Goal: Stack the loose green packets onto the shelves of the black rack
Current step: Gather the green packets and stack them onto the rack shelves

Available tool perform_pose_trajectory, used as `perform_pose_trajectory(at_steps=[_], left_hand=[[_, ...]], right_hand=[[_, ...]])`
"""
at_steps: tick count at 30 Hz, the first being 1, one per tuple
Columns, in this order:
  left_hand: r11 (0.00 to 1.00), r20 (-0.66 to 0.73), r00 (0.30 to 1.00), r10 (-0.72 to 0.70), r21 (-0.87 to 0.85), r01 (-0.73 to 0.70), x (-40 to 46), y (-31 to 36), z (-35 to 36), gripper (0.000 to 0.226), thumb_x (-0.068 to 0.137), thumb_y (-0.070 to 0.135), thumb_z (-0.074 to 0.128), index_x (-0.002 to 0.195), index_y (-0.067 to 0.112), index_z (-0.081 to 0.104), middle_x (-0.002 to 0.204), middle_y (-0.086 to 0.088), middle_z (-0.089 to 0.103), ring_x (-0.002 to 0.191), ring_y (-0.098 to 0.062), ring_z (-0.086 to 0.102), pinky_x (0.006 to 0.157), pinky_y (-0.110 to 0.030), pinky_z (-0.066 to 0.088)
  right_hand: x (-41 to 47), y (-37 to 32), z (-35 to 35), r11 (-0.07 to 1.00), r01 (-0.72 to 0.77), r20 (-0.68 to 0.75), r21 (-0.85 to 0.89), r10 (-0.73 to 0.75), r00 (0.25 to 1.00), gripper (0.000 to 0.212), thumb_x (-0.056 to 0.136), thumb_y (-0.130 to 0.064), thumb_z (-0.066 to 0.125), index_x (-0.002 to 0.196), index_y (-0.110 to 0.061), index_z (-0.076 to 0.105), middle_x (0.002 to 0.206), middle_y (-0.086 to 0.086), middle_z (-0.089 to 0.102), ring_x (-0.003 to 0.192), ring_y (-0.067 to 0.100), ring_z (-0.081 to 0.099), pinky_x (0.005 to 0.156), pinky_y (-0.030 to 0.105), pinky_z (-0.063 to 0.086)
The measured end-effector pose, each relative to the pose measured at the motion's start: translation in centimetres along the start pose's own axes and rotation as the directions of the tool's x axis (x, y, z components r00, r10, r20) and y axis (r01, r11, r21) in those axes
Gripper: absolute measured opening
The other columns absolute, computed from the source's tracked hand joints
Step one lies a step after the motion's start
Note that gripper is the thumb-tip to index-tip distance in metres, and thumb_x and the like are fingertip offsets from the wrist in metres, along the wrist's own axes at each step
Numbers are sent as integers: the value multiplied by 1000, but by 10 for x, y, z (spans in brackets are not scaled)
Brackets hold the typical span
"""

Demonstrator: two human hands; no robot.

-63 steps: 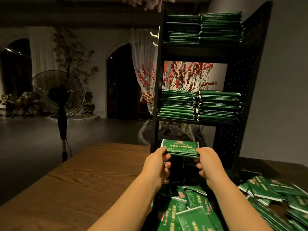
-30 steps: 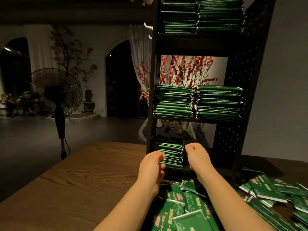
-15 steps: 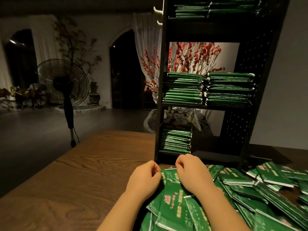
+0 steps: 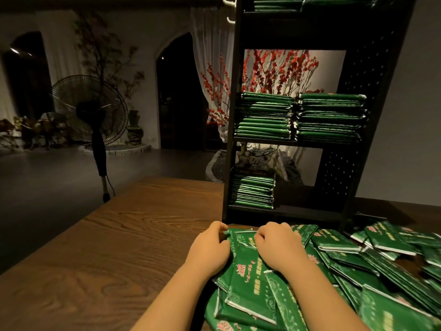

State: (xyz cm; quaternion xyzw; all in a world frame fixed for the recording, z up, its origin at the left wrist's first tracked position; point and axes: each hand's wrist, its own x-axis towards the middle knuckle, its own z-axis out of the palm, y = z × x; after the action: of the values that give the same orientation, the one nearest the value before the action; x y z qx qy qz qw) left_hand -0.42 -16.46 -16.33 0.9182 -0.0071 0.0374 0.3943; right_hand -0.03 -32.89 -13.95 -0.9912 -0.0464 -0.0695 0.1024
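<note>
A heap of loose green packets [image 4: 346, 271] covers the wooden table [image 4: 107, 259] in front of the black rack [image 4: 358, 115]. My left hand [image 4: 210, 249] and my right hand [image 4: 278, 247] lie on the near-left part of the heap, fingers curled over the far edges of the top packets [image 4: 243, 266]. The rack's middle shelf carries two full stacks [image 4: 298, 118]. Its bottom shelf holds one shorter stack [image 4: 251, 192] on the left, with the right half bare. More packets sit on the top shelf, cut off by the frame.
A standing fan [image 4: 93, 115] is on the floor beyond the table's left corner. Red blossom branches [image 4: 274, 72] show through the open back of the rack. A grey wall runs behind the rack on the right.
Both hands set a bundle of packets on the bottom-shelf stack, drew back, and came down onto the loose heap. My view has tilted downward.
</note>
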Motion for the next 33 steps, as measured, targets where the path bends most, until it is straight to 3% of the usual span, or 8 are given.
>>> perform_pose_trajectory(at_steps=[6, 8, 10, 14, 21, 25, 28, 33], left_hand=[[915, -38, 999, 8, -404, -22, 4, 2, 7, 37, 92, 17, 67, 123, 27, 52, 122, 7, 59, 103, -4, 58, 78, -15, 43], [823, -11, 996, -88, -565, 66, 8, 0, 9, 45, 87, 15, 73, 123, 24, 49, 119, 2, 60, 91, -5, 60, 67, -14, 47], [705, 62, 986, -155, -692, 154, 10, 0, 8, 54, 79, 17, 80, 123, 20, 49, 116, -7, 66, 96, -16, 67, 80, -29, 55], [693, 111, 988, -106, -704, 153, 12, -3, 6, 54, 69, 22, 83, 117, 11, 63, 100, -13, 75, 93, -28, 72, 93, -52, 55], [703, -234, 952, -198, -710, -29, 17, -12, -6, 25, 87, 6, 67, 104, 23, 63, 99, -1, 74, 93, -20, 72, 89, -50, 56], [529, -253, 933, -256, -844, -84, 20, -12, -16, 19, 95, 7, 59, 112, 18, 58, 106, -11, 72, 97, -27, 71, 91, -54, 55], [349, -165, 957, -237, -934, -74, 18, -6, -16, 21, 98, 7, 56, 118, 12, 54, 105, -17, 72, 97, -33, 71, 89, -56, 55], [219, -21, 982, -189, -976, 21, 11, 1, -18, 25, 93, 1, 57, 114, 13, 57, 105, -18, 70, 90, -33, 68, 81, -52, 59]], right_hand=[[5, 0, 8, 985, 103, -6, 142, -103, 995, 44, 101, -29, 32, 58, -21, 40, 66, 0, 47, 72, 22, 46, 93, 43, 41], [4, -1, 7, 970, 131, -14, 205, -131, 991, 43, 101, -30, 35, 64, -14, 51, 71, 5, 55, 73, 23, 54, 80, 38, 45], [3, -1, 7, 950, 166, -23, 266, -166, 986, 41, 101, -32, 36, 88, -8, 65, 89, 9, 65, 87, 26, 62, 82, 40, 50], [3, -2, 5, 908, 236, -13, 347, -247, 969, 39, 100, -43, 40, 105, -15, 68, 103, 2, 63, 97, 21, 60, 88, 39, 49], [2, 0, 8, 919, 259, 9, 297, -274, 962, 53, 82, -52, 66, 127, -32, 45, 119, -14, 45, 108, 9, 48, 90, 29, 45], [3, 1, 9, 902, 209, 45, 377, -244, 969, 57, 85, -42, 65, 135, -32, 39, 128, -12, 48, 106, 9, 52, 84, 27, 46], [2, -2, 8, 778, 135, 26, 614, -190, 981, 44, 89, -48, 63, 127, -36, 44, 121, -17, 57, 104, 4, 58, 82, 27, 50], [9, -2, 10, 624, 100, -135, 775, 9, 991, 18, 92, -32, 66, 106, -27, 57, 109, -4, 66, 100, 19, 63, 90, 45, 53]])
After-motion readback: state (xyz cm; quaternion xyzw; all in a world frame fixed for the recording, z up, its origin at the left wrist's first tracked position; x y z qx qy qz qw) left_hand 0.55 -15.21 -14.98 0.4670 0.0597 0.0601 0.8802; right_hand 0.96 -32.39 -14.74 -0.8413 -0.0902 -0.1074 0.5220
